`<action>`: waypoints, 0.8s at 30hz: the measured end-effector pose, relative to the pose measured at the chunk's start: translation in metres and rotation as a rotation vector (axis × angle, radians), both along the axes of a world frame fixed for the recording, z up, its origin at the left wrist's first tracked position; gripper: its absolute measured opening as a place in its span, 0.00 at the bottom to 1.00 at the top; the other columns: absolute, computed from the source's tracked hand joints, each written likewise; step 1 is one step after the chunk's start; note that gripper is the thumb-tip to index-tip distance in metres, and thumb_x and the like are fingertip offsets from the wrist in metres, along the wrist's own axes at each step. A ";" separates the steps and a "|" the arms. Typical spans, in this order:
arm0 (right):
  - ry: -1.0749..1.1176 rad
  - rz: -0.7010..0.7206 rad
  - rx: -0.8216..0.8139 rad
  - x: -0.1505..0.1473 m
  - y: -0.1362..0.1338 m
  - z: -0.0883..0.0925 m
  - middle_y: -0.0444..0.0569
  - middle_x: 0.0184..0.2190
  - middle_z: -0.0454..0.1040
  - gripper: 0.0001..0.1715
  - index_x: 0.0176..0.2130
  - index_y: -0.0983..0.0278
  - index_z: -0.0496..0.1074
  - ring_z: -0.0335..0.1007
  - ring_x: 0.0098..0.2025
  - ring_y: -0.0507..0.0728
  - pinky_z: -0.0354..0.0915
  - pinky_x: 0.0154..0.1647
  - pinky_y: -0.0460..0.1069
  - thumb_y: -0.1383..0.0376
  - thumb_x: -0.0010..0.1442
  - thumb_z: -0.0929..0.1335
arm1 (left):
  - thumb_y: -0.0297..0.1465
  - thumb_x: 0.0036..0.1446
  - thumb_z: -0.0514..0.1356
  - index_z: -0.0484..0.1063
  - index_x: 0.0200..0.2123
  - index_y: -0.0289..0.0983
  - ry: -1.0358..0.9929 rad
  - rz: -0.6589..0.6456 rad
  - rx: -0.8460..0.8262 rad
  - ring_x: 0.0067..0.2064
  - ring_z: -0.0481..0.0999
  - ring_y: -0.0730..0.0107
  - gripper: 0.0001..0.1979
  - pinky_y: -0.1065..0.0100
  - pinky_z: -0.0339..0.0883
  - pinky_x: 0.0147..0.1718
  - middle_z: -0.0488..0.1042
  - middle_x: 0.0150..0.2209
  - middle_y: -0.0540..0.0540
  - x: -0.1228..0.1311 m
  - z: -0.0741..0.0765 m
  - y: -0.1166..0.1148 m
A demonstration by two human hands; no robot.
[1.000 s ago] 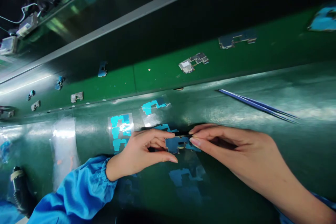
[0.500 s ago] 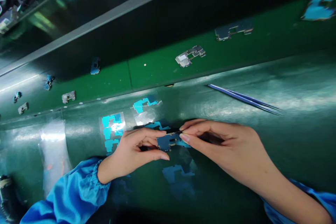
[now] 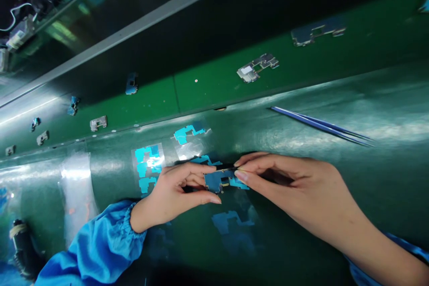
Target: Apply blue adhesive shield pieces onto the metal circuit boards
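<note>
A small dark-blue circuit board (image 3: 215,180) with metal edging is held above the mat between both hands. My left hand (image 3: 177,185) grips its left end, thumb below and fingers above. On the other end, my right hand (image 3: 288,178) pinches the board between thumb and index finger; the exact contact is partly covered by the fingertips. Just behind the board lie bright blue film cut-outs (image 3: 206,159) on a clear sheet, partly hidden by the board and hands. A sheet of several blue film pieces (image 3: 142,170) lies beside my left hand.
Blue tweezers (image 3: 318,125) lie behind my right hand. Several circuit boards, one silver (image 3: 257,68), rest on the green ledge (image 3: 208,91) at the back. A clear plastic strip (image 3: 77,187) and a black object with a tan band (image 3: 23,248) are at the left.
The whole view has shifted, so things appear slightly farther right. Both hands keep their hold on the circuit board, with hardly any change in pose.
</note>
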State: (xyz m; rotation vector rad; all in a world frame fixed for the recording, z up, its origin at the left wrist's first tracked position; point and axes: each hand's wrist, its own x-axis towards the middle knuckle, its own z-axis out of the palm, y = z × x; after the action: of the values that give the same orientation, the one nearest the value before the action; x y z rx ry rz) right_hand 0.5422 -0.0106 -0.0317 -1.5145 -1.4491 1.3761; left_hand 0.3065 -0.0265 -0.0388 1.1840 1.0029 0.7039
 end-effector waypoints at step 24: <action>-0.013 0.004 0.036 -0.002 -0.001 -0.001 0.42 0.32 0.83 0.08 0.27 0.56 0.79 0.77 0.28 0.53 0.70 0.27 0.46 0.61 0.59 0.73 | 0.28 0.53 0.73 0.77 0.48 0.37 0.104 0.027 0.081 0.33 0.83 0.73 0.19 0.73 0.81 0.35 0.82 0.33 0.48 0.002 0.003 0.001</action>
State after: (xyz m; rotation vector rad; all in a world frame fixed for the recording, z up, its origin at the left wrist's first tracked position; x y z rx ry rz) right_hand 0.5405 -0.0116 -0.0328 -1.5012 -1.4781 1.3386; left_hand 0.3087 -0.0251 -0.0355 1.2903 1.0878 0.7157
